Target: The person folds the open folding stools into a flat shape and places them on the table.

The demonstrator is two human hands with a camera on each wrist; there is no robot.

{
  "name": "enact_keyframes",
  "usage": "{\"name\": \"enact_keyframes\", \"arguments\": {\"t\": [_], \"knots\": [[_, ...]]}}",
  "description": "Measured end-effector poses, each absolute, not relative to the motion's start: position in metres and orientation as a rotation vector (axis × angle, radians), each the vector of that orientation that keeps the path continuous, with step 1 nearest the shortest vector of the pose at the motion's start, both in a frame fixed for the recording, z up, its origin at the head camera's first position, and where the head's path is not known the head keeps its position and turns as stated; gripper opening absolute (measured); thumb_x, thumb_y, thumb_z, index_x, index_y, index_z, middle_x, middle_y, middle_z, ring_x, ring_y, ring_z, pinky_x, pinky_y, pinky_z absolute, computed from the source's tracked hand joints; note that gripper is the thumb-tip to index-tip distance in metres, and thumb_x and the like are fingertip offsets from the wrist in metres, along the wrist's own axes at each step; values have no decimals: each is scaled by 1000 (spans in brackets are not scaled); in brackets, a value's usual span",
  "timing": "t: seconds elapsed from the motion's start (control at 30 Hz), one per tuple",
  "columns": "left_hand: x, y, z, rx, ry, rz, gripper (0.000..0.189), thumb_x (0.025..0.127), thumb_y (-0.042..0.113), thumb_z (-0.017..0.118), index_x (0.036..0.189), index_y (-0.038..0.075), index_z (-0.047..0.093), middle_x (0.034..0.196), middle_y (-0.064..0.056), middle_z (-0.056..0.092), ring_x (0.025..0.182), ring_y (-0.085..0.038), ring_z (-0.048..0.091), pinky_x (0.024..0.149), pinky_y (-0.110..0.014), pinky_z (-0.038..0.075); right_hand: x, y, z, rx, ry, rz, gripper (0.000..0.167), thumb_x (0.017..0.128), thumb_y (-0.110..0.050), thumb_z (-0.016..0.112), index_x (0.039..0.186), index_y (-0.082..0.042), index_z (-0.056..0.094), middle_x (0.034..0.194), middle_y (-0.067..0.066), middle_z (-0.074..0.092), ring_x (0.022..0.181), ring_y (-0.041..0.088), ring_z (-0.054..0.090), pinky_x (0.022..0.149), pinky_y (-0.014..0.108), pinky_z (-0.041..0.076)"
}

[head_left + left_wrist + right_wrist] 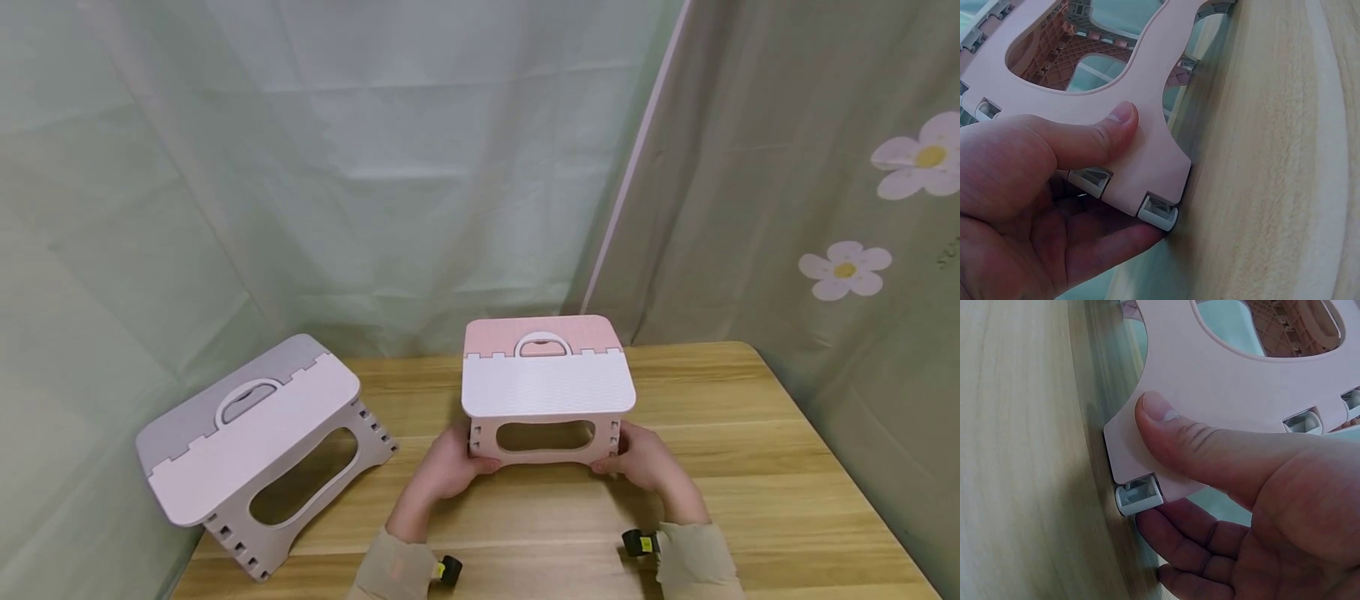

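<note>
A small folding step stool (547,387) with a pink and white top and pink legs stands upright on the wooden table, its carry handle arched over the middle. My left hand (450,462) grips the lower left of its front leg panel; in the left wrist view the thumb presses the panel's face while the fingers curl behind its edge. On the opposite side my right hand (637,457) holds the lower right corner the same way, thumb (1166,425) in front and fingers (1191,540) behind. The feet are right at the tabletop.
A larger folding stool (255,417), grey and pale pink, stands unfolded at the table's left side. Green-grey curtains (450,167) hang close behind the wooden table (540,533), and a flower-printed one (847,271) is on the right.
</note>
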State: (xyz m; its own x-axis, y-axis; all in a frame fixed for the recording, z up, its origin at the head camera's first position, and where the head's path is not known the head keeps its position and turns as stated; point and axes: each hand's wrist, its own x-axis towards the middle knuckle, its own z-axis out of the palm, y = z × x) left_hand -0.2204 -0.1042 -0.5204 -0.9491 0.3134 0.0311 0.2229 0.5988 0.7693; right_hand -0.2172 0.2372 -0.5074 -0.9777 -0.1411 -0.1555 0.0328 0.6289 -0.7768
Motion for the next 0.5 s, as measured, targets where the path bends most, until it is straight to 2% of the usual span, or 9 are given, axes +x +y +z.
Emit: {"name": "enact_keyframes", "arguments": {"t": [0.33, 0.5], "knots": [[-222, -104, -521, 437, 2716, 1274, 57, 90, 18, 90, 135, 3, 59, 122, -9, 69, 103, -20, 63, 95, -47, 54, -218, 234, -506, -99, 2704, -1216, 64, 77, -24, 99, 129, -4, 69, 117, 11, 74, 97, 26, 63, 88, 49, 54], [-221, -105, -520, 454, 2720, 1268, 55, 89, 18, 91, 132, 1, 61, 118, -10, 69, 99, -20, 63, 91, -46, 55, -217, 233, -506, -83, 2683, -1227, 60, 78, -21, 98, 128, -4, 70, 114, 9, 74, 95, 25, 62, 86, 46, 53]]}}
